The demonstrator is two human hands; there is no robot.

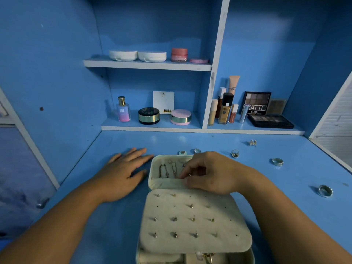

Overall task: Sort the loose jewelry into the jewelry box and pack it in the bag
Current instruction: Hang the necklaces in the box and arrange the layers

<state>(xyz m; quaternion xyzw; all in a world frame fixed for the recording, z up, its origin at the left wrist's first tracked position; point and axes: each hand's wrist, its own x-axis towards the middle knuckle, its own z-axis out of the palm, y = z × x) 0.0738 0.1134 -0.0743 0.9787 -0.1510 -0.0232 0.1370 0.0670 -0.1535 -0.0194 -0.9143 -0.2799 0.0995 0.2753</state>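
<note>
Left hand (122, 174) lies flat, right hand (209, 172) pinches a ring (189, 174) in the jewelry box (152, 178); five loose pieces (277, 161) outside

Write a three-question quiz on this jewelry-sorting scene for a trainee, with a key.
1. True or false: the left hand lies flat on the desk, beside the jewelry box.
2. The chains lie: A) in the box's far compartment; B) on a shelf; C) loose on the desk.
3. Fill in: the wide silver ring lies on the desk to the box's ____ side.
Key: 1 true; 2 A; 3 right.
</note>
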